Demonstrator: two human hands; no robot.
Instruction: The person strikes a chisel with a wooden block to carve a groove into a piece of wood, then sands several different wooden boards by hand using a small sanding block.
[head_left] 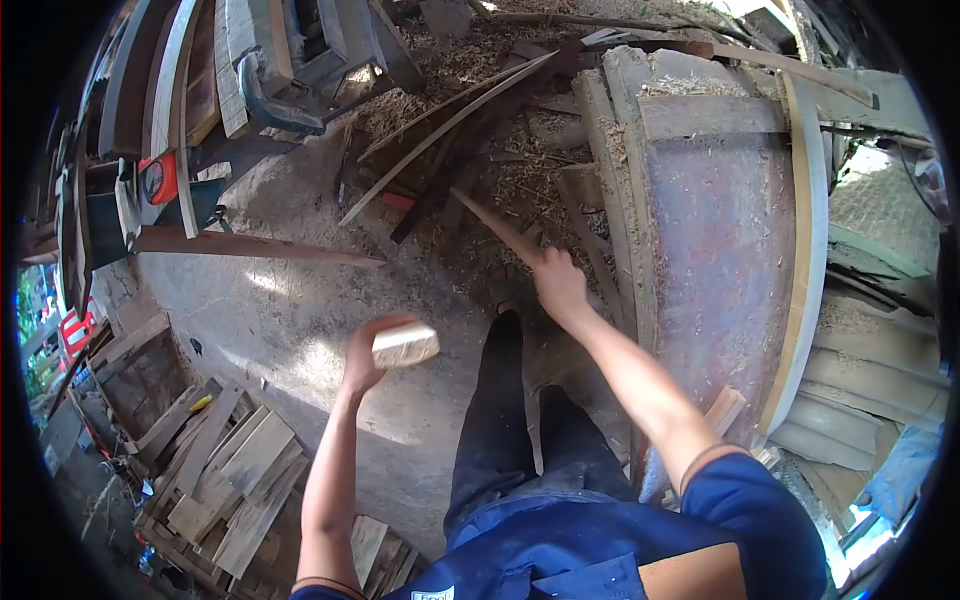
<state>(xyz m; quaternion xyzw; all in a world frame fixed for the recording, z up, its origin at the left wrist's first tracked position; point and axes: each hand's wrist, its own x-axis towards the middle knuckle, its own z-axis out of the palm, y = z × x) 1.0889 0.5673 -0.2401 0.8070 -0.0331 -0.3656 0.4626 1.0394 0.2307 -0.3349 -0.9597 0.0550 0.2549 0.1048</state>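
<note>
My left hand point(362, 358) is closed around a pale wooden block point(408, 345), held out above the concrete floor. One light face of the block is turned up toward me, and the fingers are partly hidden behind it. Further right and ahead, my right hand point(562, 284) grips the near end of a narrow wooden strip point(498, 228). The strip slants away to the upper left, over dark boards and shavings on the floor. Between the two hands there is a wide gap.
A dusty workbench point(715, 220) stands at my right, with a pale curved board point(808, 250) along its edge. At upper left are stacked planks, a clamp point(268, 100) and a red tape measure point(158, 180). Scrap boards point(240, 470) pile at lower left. Long strips point(450, 135) lie ahead.
</note>
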